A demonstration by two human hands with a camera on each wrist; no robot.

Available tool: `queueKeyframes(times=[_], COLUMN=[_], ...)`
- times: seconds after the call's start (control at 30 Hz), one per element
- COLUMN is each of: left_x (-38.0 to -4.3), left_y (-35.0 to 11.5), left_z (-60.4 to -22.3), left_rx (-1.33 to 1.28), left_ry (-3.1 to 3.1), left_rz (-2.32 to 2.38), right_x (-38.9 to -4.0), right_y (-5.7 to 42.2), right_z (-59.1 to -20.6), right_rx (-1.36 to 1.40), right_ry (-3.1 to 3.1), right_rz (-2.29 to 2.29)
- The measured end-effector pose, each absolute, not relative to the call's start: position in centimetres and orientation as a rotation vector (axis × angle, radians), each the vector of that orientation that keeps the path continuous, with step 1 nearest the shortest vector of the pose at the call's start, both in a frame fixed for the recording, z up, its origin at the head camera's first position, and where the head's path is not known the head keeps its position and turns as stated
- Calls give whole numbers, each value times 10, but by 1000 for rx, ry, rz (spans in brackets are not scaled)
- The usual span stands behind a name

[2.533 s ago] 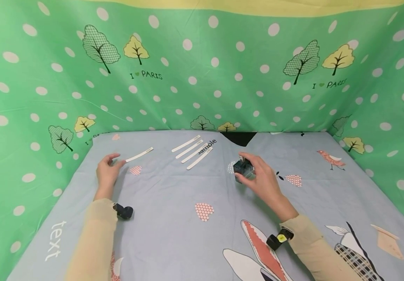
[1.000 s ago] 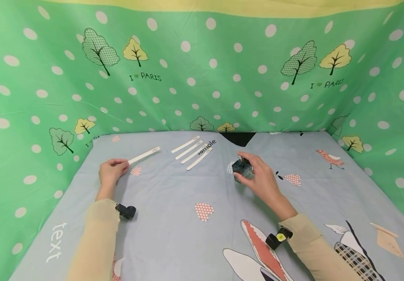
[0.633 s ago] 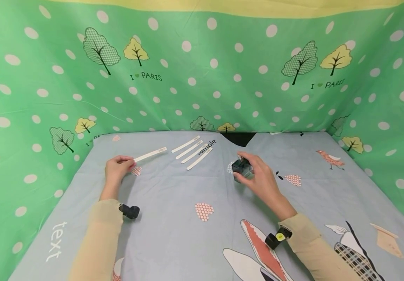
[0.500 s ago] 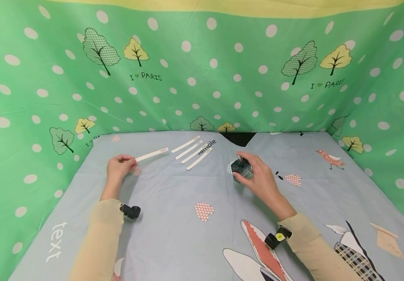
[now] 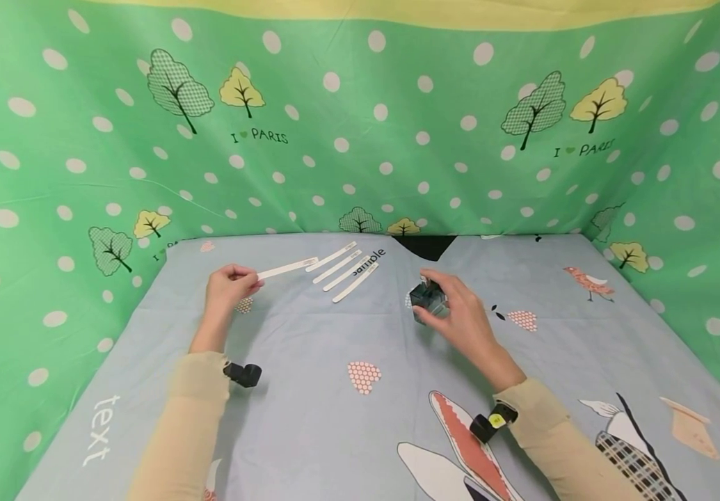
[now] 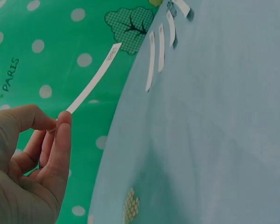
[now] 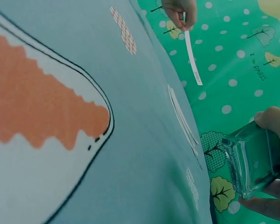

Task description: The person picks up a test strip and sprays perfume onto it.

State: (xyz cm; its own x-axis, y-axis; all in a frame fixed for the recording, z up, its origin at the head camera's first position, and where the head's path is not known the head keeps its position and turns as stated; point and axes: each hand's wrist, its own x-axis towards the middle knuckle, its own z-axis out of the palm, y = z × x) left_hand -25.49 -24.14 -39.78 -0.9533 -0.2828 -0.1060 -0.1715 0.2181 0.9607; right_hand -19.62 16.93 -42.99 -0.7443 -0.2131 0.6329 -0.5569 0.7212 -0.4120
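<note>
My left hand (image 5: 228, 289) pinches the near end of a white paper test strip (image 5: 287, 268) between thumb and fingertips. The strip points right, with small print at its far end, and bends slightly in the left wrist view. Its far tip overlaps the first of several similar strips (image 5: 355, 283) in the head view; those lie in a slanted row on the cloth. My right hand (image 5: 460, 303) grips a square dark-green glass perfume bottle (image 5: 427, 299), index finger at its top and thumb low on its side. Through the clear glass (image 7: 254, 156) the green backdrop shows in the right wrist view.
A grey-blue printed cloth (image 5: 309, 417) covers the table, with hearts and other flat pictures. Green dotted fabric (image 5: 360, 139) stands behind it and along both sides. Each wrist carries a small black camera, such as the left one (image 5: 243, 376).
The left hand first reaches the strip's end, then pinches it, lifts it and carries it right, towards the row of strips. The right hand and bottle shift slightly left.
</note>
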Motion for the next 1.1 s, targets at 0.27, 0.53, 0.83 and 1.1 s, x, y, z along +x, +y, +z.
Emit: queueKeyframes(times=[0.27, 0.53, 0.83, 1.1], left_x=[-256, -258, -259, -260], left_y=[-223, -207, -193, -183], left_z=[-393, -391, -394, -395], left_rx=[362, 335, 303, 250], left_ry=[-2367, -2404, -2414, -2434], left_rz=[-1910, -1916, -1958, -1957], right_x=[-196, -196, -196, -196], right_y=[167, 164, 162, 160], right_z=[-429, -429, -428, -428], right_rx=[592, 621, 645, 663], right_ry=[-2370, -2356, -2358, -2347], right_rz=[803, 808, 788, 789])
